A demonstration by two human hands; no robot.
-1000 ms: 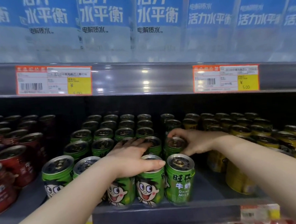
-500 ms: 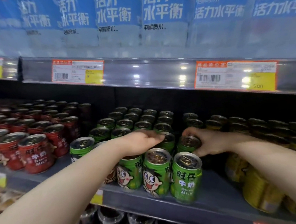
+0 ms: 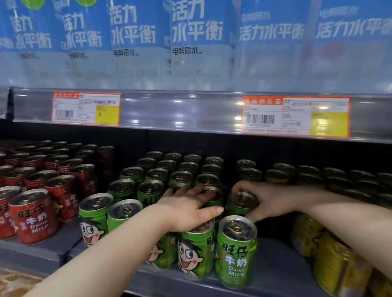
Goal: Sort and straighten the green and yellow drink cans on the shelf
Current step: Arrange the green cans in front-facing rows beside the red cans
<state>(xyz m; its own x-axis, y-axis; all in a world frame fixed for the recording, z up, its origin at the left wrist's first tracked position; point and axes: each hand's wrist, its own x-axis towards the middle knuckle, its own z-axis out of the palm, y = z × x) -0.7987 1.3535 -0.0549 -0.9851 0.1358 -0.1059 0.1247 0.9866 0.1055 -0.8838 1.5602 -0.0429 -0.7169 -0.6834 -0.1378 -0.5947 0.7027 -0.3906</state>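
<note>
Two hands among green cans [image 3: 236, 254]: left hand [image 3: 189, 209] spread flat over tops, right hand [image 3: 269, 200] curled round one can [image 3: 239, 201].

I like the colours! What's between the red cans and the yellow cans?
Green cans, in the head view, between red cans and yellow cans. The left hand rests on them; the right hand grips one.

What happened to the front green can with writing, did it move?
No. The green can with writing still stands at the front of the shelf, touching the smiling-face can as before. Only the camera swung.
</note>
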